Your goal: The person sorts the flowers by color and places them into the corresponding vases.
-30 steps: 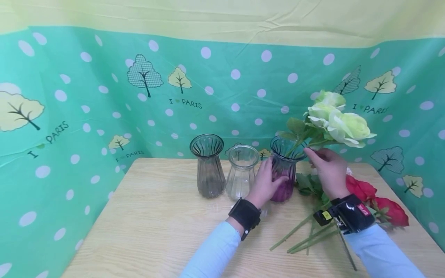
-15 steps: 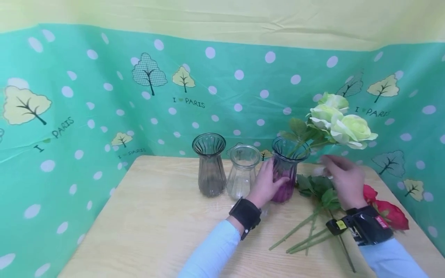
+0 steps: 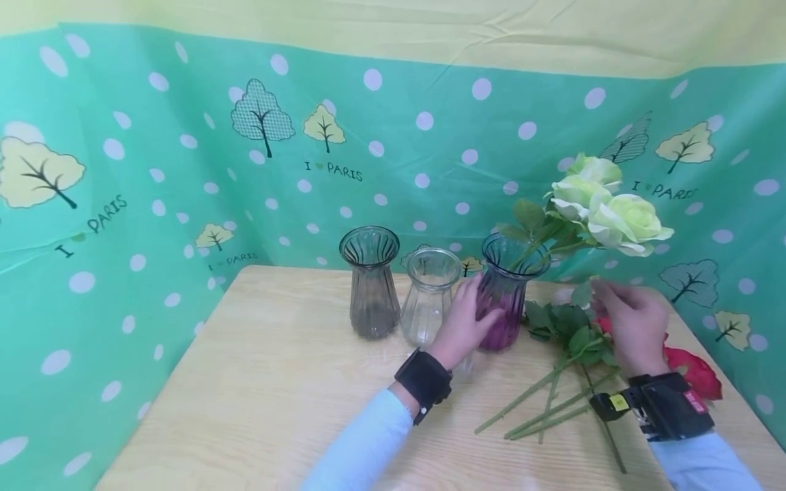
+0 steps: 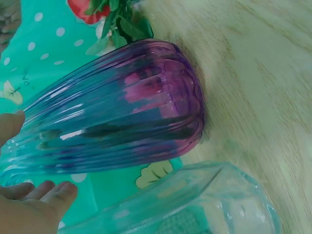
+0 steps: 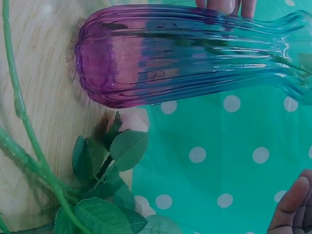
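My left hand (image 3: 462, 320) holds the purple-and-blue ribbed glass vase (image 3: 502, 317), fingers on its left side and thumb toward the front. White-green artificial roses (image 3: 614, 208) stand in it, leaning right over the rim. My right hand (image 3: 635, 324) is right of the vase, above a pile of artificial roses, its fingertips beside a raised green leaf (image 3: 580, 294). I cannot tell whether it pinches that leaf. Red roses (image 3: 694, 372) lie partly behind the right wrist. In the right wrist view, part of the right hand (image 5: 292, 207) shows at the lower right corner.
Left of the purple vase stand a clear glass vase (image 3: 424, 314) and a smoky grey glass vase (image 3: 373, 300). Green stems (image 3: 528, 402) reach toward the front of the wooden table (image 3: 276, 382). A polka-dot curtain (image 3: 344, 136) hangs close behind the table.
My right hand has let go of the white-green roses, leaving them in the purple vase, and moved right and down to the roses on the table. My left hand stays at the vase.
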`<state>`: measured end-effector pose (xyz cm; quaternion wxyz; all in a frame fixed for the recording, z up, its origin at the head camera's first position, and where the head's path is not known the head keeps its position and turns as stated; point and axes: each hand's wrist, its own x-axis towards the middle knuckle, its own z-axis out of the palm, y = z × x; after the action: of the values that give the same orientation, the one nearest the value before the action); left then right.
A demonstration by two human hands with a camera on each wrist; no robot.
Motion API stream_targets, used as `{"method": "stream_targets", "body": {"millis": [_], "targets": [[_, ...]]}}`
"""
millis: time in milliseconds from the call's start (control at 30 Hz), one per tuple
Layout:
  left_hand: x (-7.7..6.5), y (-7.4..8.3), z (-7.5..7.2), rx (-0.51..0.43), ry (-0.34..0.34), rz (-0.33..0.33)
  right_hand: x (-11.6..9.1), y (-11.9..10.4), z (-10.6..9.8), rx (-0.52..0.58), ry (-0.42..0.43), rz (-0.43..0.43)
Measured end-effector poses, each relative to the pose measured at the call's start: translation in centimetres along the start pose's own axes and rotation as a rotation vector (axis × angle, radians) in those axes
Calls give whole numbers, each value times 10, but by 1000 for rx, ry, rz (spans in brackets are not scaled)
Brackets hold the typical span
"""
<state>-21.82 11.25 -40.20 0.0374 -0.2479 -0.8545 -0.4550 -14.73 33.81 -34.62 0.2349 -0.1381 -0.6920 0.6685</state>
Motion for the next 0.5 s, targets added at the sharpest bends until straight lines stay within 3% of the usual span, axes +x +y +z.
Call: {"method": "stream_targets", "body": {"millis": [167, 300, 367, 500], "targets": [[-9, -1, -13, 5, 40, 31, -1, 6, -6, 84, -31, 8], [-18, -2, -21, 25, 80, 71, -1, 11, -16, 90, -30, 14], [-23, -4, -25, 35, 94, 85, 0, 12, -21, 79, 2, 44], [-33, -12, -32, 18, 157, 107, -1, 17, -29, -60, 60, 143]]}}
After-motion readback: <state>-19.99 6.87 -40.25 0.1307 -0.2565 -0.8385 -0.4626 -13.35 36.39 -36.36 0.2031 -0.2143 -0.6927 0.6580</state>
